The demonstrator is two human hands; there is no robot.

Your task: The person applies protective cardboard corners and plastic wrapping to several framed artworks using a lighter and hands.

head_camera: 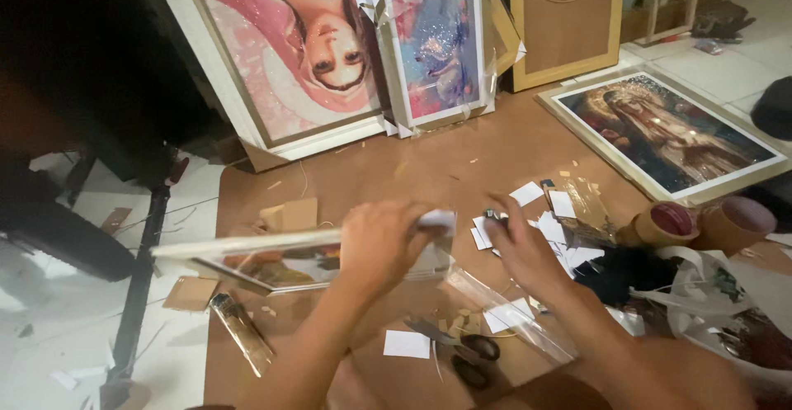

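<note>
- Left hand (381, 243) clamps the white-framed picture (272, 253) on edge; keep that grip firm near the corner.
- Right hand (521, 249), blurred, fingers loosely spread, reaches among white paper pieces (551, 228); pick one cleanly.
- Scissors (462, 354) lie near on the brown floor sheet (462, 154).

The right hand (524, 249) was a blur, its fingertips impossible to make out. The left hand (384, 241) covered part of the framed picture (272, 261). The big pink portrait (289, 47) ran off the top edge, and the scissors (466, 352) lay half-hidden under plastic wrap (511, 311).
</note>
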